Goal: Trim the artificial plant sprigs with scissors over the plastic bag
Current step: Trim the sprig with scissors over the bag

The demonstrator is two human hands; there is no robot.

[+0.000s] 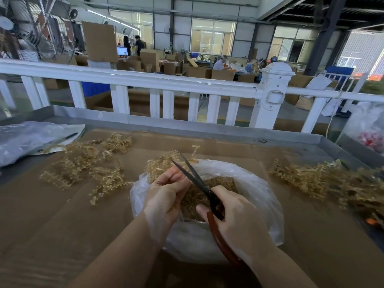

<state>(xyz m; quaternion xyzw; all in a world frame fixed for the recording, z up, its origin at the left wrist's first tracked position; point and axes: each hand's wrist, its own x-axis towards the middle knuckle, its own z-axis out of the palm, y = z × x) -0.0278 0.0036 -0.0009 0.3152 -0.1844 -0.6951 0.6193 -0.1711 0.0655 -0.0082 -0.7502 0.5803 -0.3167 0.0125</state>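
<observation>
Over the plastic bag point(249, 183), left hand point(166, 196) pinches a sprig point(164, 163), right hand point(239, 217) grips scissors point(195, 179).

Plastic bag point(249, 183) at centre of bench point(324, 140), on cardboard sheet point(62, 215). Trimmed bits point(218, 183) inside bag. Left hand point(166, 196) and right hand point(239, 217) above bag, scissors point(195, 177) between them, sprig point(162, 165) at bag's far rim. Sprig heap point(91, 163) left of bag, second sprig heap point(324, 183) right. Flat bag with pen point(60, 140) on it at far left. Fence rail point(145, 80) behind bench; cartons point(149, 59) beyond.
</observation>
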